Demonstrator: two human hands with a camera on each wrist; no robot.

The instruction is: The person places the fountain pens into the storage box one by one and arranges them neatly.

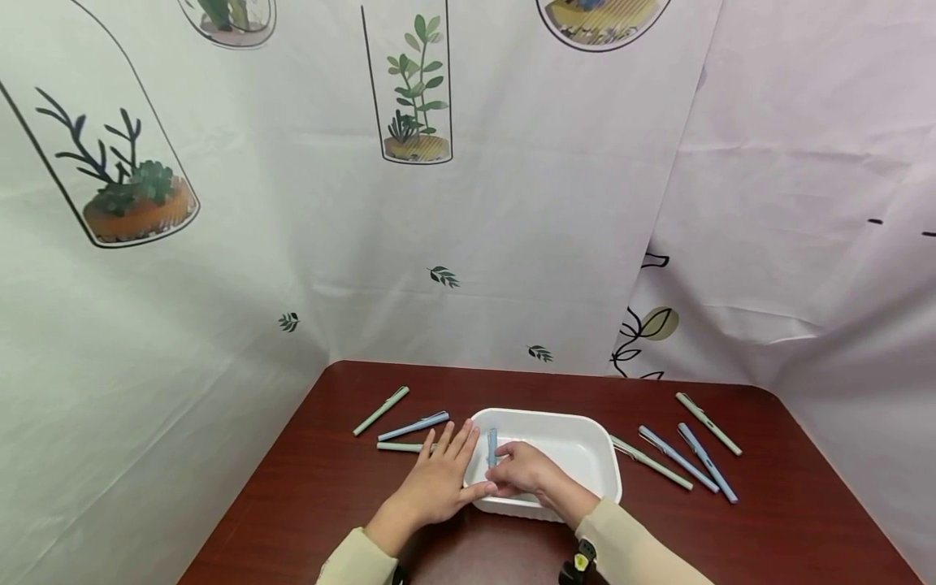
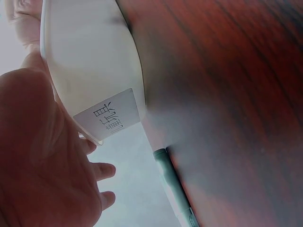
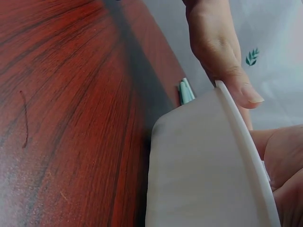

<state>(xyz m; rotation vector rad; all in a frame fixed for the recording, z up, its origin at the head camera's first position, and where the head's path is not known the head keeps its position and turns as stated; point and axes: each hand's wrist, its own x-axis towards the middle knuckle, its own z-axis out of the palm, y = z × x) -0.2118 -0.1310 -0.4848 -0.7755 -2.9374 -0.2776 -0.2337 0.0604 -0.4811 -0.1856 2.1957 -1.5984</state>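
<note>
A white rectangular tray (image 1: 578,420) stands on the dark red table in the head view. My left hand (image 1: 436,481) lies along its left end, fingers straight and spread, thumb over the near rim. Inside the tray, at the left, a light blue pen (image 1: 492,441) points away from me. My right hand (image 1: 528,470) pinches that pen near its closer end, which the fingers hide. From the left wrist, a printed label (image 2: 109,116) shows on the tray's outer wall, beside the left palm.
Left of the tray lie a green pen (image 1: 380,411), a blue pen (image 1: 413,426) and another green pen (image 1: 397,447), partly behind the left hand. To the right are two blue pens (image 1: 678,459) and two green pens (image 1: 709,424). A patterned white cloth (image 1: 497,244) hangs behind the table.
</note>
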